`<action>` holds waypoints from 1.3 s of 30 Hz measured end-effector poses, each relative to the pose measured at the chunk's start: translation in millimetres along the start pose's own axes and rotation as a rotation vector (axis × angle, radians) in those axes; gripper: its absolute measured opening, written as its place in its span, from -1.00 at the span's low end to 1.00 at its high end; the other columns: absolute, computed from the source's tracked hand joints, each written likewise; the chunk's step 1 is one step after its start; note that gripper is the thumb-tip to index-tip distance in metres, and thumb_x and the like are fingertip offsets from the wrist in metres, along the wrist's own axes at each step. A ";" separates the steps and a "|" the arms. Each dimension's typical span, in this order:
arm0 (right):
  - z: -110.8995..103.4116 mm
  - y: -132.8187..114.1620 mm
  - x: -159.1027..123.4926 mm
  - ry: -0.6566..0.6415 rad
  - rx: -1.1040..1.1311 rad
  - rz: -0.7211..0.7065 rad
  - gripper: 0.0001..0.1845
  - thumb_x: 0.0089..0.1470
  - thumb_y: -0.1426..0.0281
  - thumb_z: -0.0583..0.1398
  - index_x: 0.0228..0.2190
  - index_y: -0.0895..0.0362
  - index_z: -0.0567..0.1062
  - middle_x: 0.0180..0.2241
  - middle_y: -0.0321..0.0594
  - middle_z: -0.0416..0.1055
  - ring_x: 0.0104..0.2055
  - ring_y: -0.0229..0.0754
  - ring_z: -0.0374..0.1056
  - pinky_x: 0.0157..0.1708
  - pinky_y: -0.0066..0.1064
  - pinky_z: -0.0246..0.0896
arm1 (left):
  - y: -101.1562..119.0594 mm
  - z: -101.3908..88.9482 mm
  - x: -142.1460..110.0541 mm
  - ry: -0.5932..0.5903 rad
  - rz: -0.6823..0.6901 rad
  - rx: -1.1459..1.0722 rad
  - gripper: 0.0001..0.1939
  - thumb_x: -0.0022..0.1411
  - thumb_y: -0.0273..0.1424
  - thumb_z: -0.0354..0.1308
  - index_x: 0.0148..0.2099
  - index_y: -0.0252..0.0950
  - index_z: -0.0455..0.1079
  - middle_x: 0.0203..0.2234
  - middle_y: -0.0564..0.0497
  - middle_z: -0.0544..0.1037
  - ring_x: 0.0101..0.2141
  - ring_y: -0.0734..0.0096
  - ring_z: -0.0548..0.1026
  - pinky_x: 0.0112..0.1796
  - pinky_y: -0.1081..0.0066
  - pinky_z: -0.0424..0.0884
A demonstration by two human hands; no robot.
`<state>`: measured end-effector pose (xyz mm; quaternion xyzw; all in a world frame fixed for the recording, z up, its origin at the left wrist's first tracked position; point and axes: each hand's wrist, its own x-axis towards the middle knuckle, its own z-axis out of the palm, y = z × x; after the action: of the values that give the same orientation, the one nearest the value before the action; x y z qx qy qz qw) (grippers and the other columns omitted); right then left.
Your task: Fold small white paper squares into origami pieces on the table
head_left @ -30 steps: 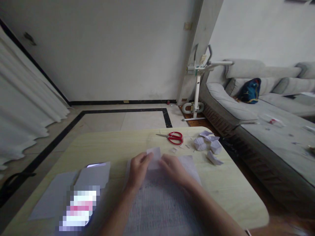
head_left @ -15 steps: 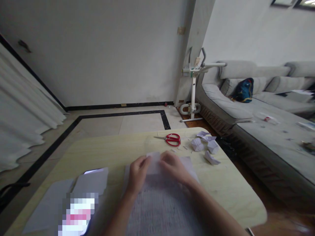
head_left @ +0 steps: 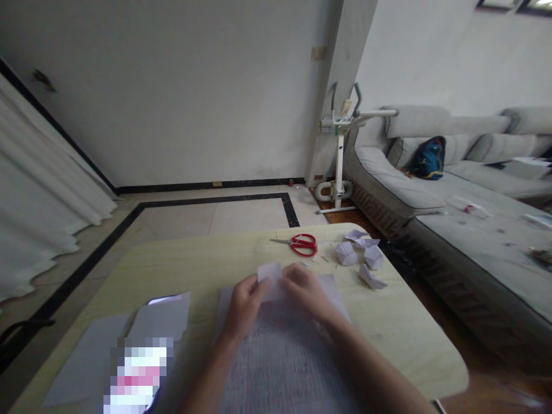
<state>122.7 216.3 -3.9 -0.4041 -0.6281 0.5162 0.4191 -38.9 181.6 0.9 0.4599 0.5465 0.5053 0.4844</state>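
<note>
Between my hands is a small, pale piece of paper [head_left: 270, 282]. My left hand [head_left: 245, 302] pinches its left edge with thumb and fingers. On the other side, my right hand [head_left: 304, 290] grips the right edge, its fingertips partly hidden. Both hands are over a large written sheet [head_left: 280, 362] that lies on the table. Red-handled scissors [head_left: 303, 245] rest beyond my hands, blades toward the left. Several folded paper pieces [head_left: 346, 253] sit to the right of the scissors, with small paper scraps nearby.
The light wooden table [head_left: 414, 333] has rounded corners. At its left are white sheets [head_left: 88, 356] and a lit phone [head_left: 138, 374], its screen pixelated. Past the table stand a white exercise machine [head_left: 340, 161] and a grey sofa [head_left: 487, 230] with a dark blue bag [head_left: 429, 158].
The small paper has risen slightly and shows a little more between my fingers. Both hands keep nearly the same position; the other things on the table have not moved.
</note>
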 end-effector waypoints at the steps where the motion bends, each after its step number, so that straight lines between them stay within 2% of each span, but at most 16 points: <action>1: -0.1 0.8 0.0 -0.003 0.028 0.009 -0.86 0.06 0.32 0.21 -0.43 0.14 0.39 -0.50 -0.32 0.30 -0.48 -0.28 0.20 -0.49 -0.47 0.10 | -0.3 0.0 0.3 -0.010 -0.005 -0.013 -0.71 0.13 -0.23 0.22 -0.28 -0.39 0.53 -0.50 0.02 0.55 -0.42 0.31 0.47 -0.42 0.47 0.35; 3: -0.7 2.7 0.0 -0.001 0.097 0.023 -0.86 0.06 0.32 0.21 -0.41 0.13 0.38 -0.50 -0.34 0.29 -0.50 -0.29 0.19 -0.51 -0.48 0.08 | -1.0 -0.7 1.4 -0.039 -0.011 -0.030 -0.70 0.13 -0.23 0.23 -0.26 -0.39 0.54 -0.50 0.01 0.56 -0.43 0.31 0.48 -0.42 0.46 0.35; 7: -2.8 4.8 0.3 0.025 0.210 0.022 -0.87 0.05 0.33 0.22 -0.40 0.12 0.38 -0.51 -0.37 0.27 -0.53 -0.32 0.16 -0.54 -0.50 0.05 | -3.1 -3.7 3.4 -0.030 -0.022 -0.059 -0.65 0.11 -0.15 0.24 -0.40 -0.39 0.53 -0.56 0.01 0.55 -0.51 0.35 0.45 -0.46 0.47 0.31; 11: -4.7 -1.0 -1.6 -0.007 0.139 -0.063 -0.90 0.06 0.37 0.21 -0.43 0.13 0.41 -0.49 -0.33 0.32 -0.47 -0.29 0.23 -0.48 -0.48 0.12 | -2.9 -6.0 1.9 -0.048 -0.122 -0.191 -0.46 0.16 0.02 0.12 -0.31 -0.42 0.57 -0.49 -0.11 0.60 -0.46 0.25 0.52 -0.43 0.40 0.38; 15: -4.8 -6.5 -4.1 -0.033 -0.016 -0.143 -0.91 0.08 0.38 0.18 -0.43 0.14 0.45 -0.45 -0.27 0.39 -0.40 -0.23 0.32 -0.39 -0.43 0.22 | 3.9 -5.9 -2.4 -0.146 -0.164 -0.087 -0.63 0.07 -0.13 0.28 -0.28 -0.36 0.60 -0.39 -0.09 0.63 -0.35 0.22 0.54 -0.37 0.42 0.40; 18: -4.5 -5.3 -4.0 0.019 -0.047 -0.134 -0.86 0.13 0.33 0.17 -0.34 0.14 0.47 -0.41 -0.25 0.42 -0.38 -0.22 0.34 -0.37 -0.42 0.25 | 9.4 -4.5 -2.7 -0.226 -0.127 -0.074 -0.70 0.10 -0.22 0.27 -0.23 -0.34 0.59 -0.39 -0.05 0.64 -0.34 0.26 0.54 -0.33 0.43 0.40; 21: -2.9 -3.9 -2.8 0.044 -0.078 -0.101 -0.79 0.16 0.27 0.17 -0.23 0.13 0.49 -0.36 -0.23 0.46 -0.34 -0.20 0.37 -0.34 -0.41 0.27 | 10.2 -2.8 -0.2 -0.083 -0.075 -0.108 -0.71 0.11 -0.25 0.27 -0.18 -0.34 0.57 -0.31 -0.06 0.65 -0.28 0.26 0.55 -0.25 0.42 0.41; 23: -0.9 -4.6 -2.0 0.039 -0.136 -0.076 -0.77 0.13 0.25 0.21 -0.25 0.13 0.51 -0.37 -0.22 0.47 -0.34 -0.19 0.37 -0.35 -0.41 0.27 | 8.9 -1.8 1.3 0.001 -0.042 -0.112 -0.71 0.11 -0.25 0.27 -0.17 -0.35 0.56 -0.29 -0.07 0.65 -0.24 0.25 0.55 -0.21 0.42 0.40; 25: 0.9 -6.3 -1.5 0.052 -0.201 -0.054 -0.78 0.10 0.24 0.24 -0.32 0.15 0.53 -0.41 -0.22 0.47 -0.37 -0.19 0.37 -0.38 -0.42 0.26 | 7.4 -0.7 1.6 0.009 -0.018 -0.114 -0.72 0.11 -0.26 0.28 -0.19 -0.35 0.55 -0.30 -0.07 0.65 -0.23 0.26 0.55 -0.18 0.43 0.40; 30: 1.0 -8.6 -1.3 0.116 -0.253 -0.070 -0.80 0.11 0.31 0.21 -0.48 0.16 0.51 -0.50 -0.25 0.45 -0.44 -0.22 0.35 -0.43 -0.43 0.22 | 2.3 1.8 -0.1 -0.059 -0.019 -0.077 -0.70 0.12 -0.25 0.28 -0.16 -0.35 0.52 -0.26 -0.09 0.64 -0.22 0.24 0.56 -0.19 0.41 0.43; 35: 0.5 -7.3 -2.5 0.090 -0.289 -0.119 -0.85 0.10 0.38 0.21 -0.48 0.16 0.49 -0.50 -0.26 0.44 -0.44 -0.23 0.33 -0.42 -0.44 0.22 | -7.3 1.9 0.0 0.026 0.136 0.079 -0.69 0.20 -0.21 0.19 -0.15 -0.33 0.54 -0.20 -0.11 0.63 -0.15 0.20 0.54 -0.10 0.35 0.41; 39: 1.9 -7.4 -3.1 0.067 -0.278 -0.123 -0.88 0.09 0.40 0.21 -0.45 0.15 0.51 -0.47 -0.25 0.46 -0.42 -0.23 0.35 -0.39 -0.43 0.25 | -5.7 2.1 -1.2 0.096 0.152 0.122 -0.72 0.19 -0.21 0.19 -0.22 -0.33 0.56 -0.29 -0.09 0.64 -0.22 0.20 0.55 -0.16 0.37 0.43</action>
<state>121.4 211.8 2.9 -0.4359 -0.7026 0.3839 0.4110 -36.8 180.2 -4.7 0.5039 0.5622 0.5278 0.3891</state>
